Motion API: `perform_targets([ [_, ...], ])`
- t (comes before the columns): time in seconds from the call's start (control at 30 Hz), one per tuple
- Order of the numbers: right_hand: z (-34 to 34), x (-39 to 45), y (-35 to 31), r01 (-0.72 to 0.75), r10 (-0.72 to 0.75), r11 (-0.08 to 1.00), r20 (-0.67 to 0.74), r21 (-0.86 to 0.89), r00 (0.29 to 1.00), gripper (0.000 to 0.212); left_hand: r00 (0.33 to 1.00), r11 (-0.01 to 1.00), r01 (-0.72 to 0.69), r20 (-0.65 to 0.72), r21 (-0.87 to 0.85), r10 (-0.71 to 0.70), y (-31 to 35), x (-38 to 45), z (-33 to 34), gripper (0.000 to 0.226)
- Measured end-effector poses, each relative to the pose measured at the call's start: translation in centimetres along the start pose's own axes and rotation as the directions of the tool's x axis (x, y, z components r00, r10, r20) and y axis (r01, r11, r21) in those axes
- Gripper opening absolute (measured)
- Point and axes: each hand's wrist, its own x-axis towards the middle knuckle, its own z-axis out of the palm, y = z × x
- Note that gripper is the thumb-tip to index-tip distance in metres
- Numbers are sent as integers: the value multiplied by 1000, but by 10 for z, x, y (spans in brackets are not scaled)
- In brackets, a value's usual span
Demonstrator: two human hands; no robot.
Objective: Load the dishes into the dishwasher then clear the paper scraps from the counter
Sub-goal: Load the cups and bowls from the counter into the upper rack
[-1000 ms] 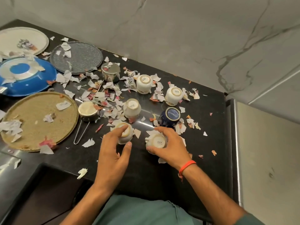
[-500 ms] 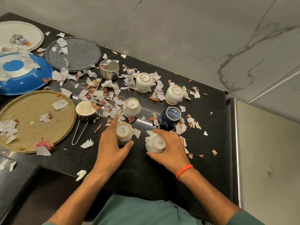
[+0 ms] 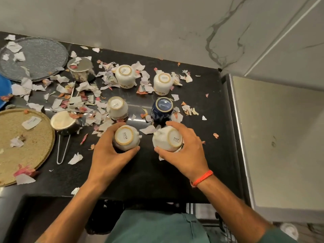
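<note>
Several upturned cups stand on the black counter (image 3: 154, 172) among torn paper scraps (image 3: 84, 102). My left hand (image 3: 108, 155) grips a white cup (image 3: 125, 137) near the front. My right hand (image 3: 185, 151) grips another white cup (image 3: 168, 139), tipped a little to the right. Just behind them stand a third white cup (image 3: 116, 107) and a dark blue cup (image 3: 162, 109). Two more white cups (image 3: 124, 76) (image 3: 163, 83) stand further back.
A grey speckled plate (image 3: 40, 57), a tan plate (image 3: 17, 144) and a blue dish (image 3: 3, 92) lie at the left, with scraps on them. A steel tumbler (image 3: 80, 71) and a steel strainer (image 3: 64, 123) sit between plates and cups. A pale appliance top (image 3: 280, 137) borders the counter's right edge.
Both hands have closed more fully around their white cups and drawn them slightly toward me; the right cup has tipped. My view has shifted right and closer.
</note>
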Motion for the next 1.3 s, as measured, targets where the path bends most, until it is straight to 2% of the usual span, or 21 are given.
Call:
perform_targets([
  [0.27, -45, -42, 17, -77, 121, 975, -209, 206, 970, 70, 970, 990, -114, 206, -86, 130, 48, -16, 45, 69],
  [0.53, -99, -137, 54, -228, 324, 927, -333, 296, 886, 74, 871, 985, -168, 460, -48, 171, 82, -65, 107, 69],
  [0.73, -116, -232, 92, -295, 494, 844, -434, 449, 753, 67, 746, 969, -247, 638, -4, 193, 100, -121, 159, 71],
  [1.07, -133, -352, 144, -327, 654, 741, -518, 587, 551, 67, 515, 928, -371, 834, 8, 198, 127, -212, 236, 70],
  [1.3, -133, -417, 179, -371, 737, 672, -530, 641, 419, 68, 343, 899, -435, 933, 54, 110, 133, -260, 290, 65],
])
